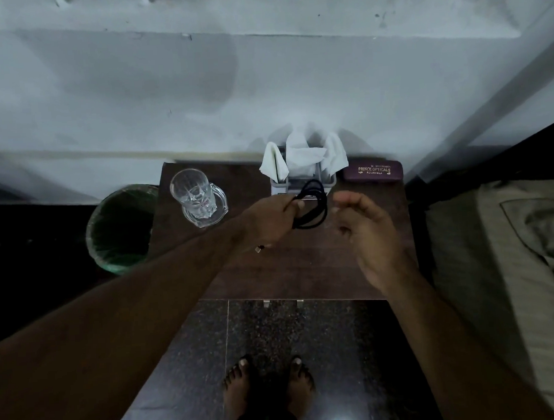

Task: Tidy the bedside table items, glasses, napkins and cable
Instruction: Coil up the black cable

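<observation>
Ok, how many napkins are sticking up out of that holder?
3: left napkin droops over the holder's left end, middle napkin stands at centre, right napkin at its right end. More may sit hidden inside.

Table front (289,274) lies bare; mug (197,198), napkin holder (303,179), glasses case (373,171) crowd the back.

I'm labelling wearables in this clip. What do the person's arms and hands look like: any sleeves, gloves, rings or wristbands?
Both forearms are bare as far as the frame shows: no sleeves and no gloves. The left hand has a thin dark thread at the wrist with a small pale square bead or charm hanging from it. The right hand shows no ring, watch or band. The dim light hides finer detail.
</observation>
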### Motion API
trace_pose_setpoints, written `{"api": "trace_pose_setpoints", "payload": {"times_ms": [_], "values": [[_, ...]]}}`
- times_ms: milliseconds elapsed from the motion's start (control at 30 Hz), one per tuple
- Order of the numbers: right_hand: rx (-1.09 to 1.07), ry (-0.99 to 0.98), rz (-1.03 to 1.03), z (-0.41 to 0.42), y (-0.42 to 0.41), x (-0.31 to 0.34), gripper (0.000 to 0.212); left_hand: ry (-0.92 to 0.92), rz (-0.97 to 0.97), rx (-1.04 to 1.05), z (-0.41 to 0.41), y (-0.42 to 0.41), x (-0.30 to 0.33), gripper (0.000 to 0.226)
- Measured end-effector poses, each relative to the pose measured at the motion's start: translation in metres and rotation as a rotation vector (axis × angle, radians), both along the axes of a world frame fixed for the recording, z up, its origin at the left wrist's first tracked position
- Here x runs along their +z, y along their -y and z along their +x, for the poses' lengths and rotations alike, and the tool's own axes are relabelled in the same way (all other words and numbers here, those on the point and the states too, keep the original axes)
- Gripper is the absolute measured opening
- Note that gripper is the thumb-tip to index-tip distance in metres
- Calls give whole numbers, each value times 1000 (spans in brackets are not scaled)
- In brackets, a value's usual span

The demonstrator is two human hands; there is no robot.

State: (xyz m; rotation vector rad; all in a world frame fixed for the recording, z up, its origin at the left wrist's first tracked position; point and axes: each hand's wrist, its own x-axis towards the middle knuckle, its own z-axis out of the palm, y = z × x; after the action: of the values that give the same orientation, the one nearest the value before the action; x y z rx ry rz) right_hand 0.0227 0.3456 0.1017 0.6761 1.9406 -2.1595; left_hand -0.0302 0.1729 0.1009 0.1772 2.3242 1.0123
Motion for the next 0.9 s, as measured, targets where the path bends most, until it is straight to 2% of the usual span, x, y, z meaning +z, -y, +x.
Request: {"api": "trace_pose_setpoints", "payload": {"times_ms": [33, 100, 200, 400, 467, 567, 633, 667, 733, 833, 900], "values": [[-56, 46, -156, 1, -1, -4, 27, 34, 39, 41, 0, -2, 3, 30], [-8, 79, -240, 4, 1, -11, 37, 87, 129, 101, 2, -6, 7, 28], [227, -38, -95, 9, 11, -11, 43, 76, 156, 122, 1, -13, 8, 29], [255, -90, 24, 7, 11, -12, 25, 124, 178, 126, 1, -13, -2, 30], [302, -81, 227, 8, 2, -21, 16, 109, 142, 121, -2, -7, -2, 29], [273, -65, 559, 6, -21, -29, 15, 70, 44, 58, -10, 13, 0, 28], [321, -26, 695, 6, -29, -30, 15, 46, -11, -22, -11, 20, 1, 31], [368, 28, 672, 5, -28, -30, 16, 12, -39, -60, -10, 21, 2, 32], [400, 92, 453, 2, -20, -29, 23, -66, -102, -135, -9, 17, 2, 33], [359, 19, 98, -6, -9, -19, 21, -113, -181, -268, -4, 8, 0, 34], [401, -19, 13, -11, -2, -9, 23, -130, -191, -316, -2, 5, 1, 35]]}}
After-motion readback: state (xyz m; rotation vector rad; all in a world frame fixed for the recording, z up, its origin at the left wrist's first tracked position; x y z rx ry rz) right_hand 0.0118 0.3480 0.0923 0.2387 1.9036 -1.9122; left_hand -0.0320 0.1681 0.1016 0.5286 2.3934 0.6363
